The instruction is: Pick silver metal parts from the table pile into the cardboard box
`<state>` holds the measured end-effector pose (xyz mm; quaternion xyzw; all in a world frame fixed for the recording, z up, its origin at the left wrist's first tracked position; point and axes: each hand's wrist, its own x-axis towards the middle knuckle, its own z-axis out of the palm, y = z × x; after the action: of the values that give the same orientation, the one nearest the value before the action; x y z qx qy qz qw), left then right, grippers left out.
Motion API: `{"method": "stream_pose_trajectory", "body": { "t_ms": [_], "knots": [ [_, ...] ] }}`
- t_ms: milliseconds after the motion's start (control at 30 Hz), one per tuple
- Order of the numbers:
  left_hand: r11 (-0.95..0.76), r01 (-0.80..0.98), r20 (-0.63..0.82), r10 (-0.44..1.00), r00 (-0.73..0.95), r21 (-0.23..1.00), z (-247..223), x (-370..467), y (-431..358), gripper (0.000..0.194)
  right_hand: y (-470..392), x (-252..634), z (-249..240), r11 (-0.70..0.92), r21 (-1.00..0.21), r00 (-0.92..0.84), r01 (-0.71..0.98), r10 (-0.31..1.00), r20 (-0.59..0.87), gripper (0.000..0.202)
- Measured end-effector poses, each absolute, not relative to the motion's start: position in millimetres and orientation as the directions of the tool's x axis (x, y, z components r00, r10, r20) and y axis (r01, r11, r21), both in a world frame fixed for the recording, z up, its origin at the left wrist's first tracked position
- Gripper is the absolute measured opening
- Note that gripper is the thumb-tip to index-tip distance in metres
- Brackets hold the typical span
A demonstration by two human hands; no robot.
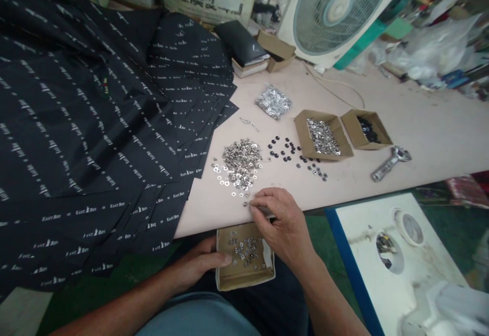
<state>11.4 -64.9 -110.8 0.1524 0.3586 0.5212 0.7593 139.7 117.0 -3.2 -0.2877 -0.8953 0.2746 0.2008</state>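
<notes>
My left hand (204,259) grips the left wall of a small open cardboard box (244,281), its thumb over the rim. Inside the box lie many small silver metal snap pieces (248,249). My right hand (284,221) is above the table's front edge, partly over the box's far right corner. Its fingers are curled together, and whatever they may hold is too small to make out. One small metal piece (245,204) lies on the table just left of the fingertips. Beyond it is a loose pile of silver metal snap pieces (242,160).
Black caps (284,152) lie scattered right of the pile. Behind are a bag of metal pieces (273,102), a box of silver pieces (344,150), a box of dark pieces (376,145) and a metal tool (389,165). Black printed fabric (114,122) covers the left; a fan (340,7) stands behind.
</notes>
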Motion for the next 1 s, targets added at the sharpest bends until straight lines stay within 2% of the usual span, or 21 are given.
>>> {"method": "stream_pose_trajectory", "body": {
  "t_ms": [100,233,333,400,500,633,700,800,1000],
  "knots": [
    [0.414,-0.685,-0.392,0.898,0.200,0.599,-113,12,-66,0.056,116,148,-1,0.595,-0.699,-0.698,0.398,0.690,0.191,0.012],
    [0.434,-0.681,-0.410,0.887,0.211,0.590,-116,13,-67,0.055,115,159,-3,0.312,-0.856,-0.484,0.412,0.871,0.085,0.019],
    [0.442,-0.678,-0.419,0.883,0.213,0.587,-118,13,-68,0.055,113,157,-5,0.121,-0.927,-0.387,0.354,0.921,-0.028,0.023],
    [0.441,-0.684,-0.417,0.883,0.215,0.581,-120,14,-70,0.055,112,151,-5,0.071,-0.945,-0.358,0.320,0.932,-0.051,0.021],
    [0.437,-0.695,-0.405,0.886,0.224,0.571,-122,15,-71,0.055,111,143,-5,0.133,-0.939,-0.391,0.318,0.920,-0.002,0.020],
    [0.414,-0.703,-0.383,0.898,0.215,0.578,-120,15,-69,0.057,113,140,-6,0.488,-0.789,-0.520,0.373,0.814,0.258,0.014],
    [0.411,-0.696,-0.381,0.900,0.210,0.588,-119,14,-68,0.056,114,144,-7,0.563,-0.725,-0.534,0.397,0.784,0.316,0.014],
    [0.416,-0.686,-0.375,0.901,0.219,0.598,-117,14,-67,0.054,115,151,-10,0.499,-0.762,-0.493,0.413,0.826,0.274,0.014],
    [0.422,-0.684,-0.391,0.895,0.213,0.594,-113,15,-66,0.055,112,141,-10,0.207,-0.929,-0.444,0.307,0.895,0.053,0.020]
  ]
}}
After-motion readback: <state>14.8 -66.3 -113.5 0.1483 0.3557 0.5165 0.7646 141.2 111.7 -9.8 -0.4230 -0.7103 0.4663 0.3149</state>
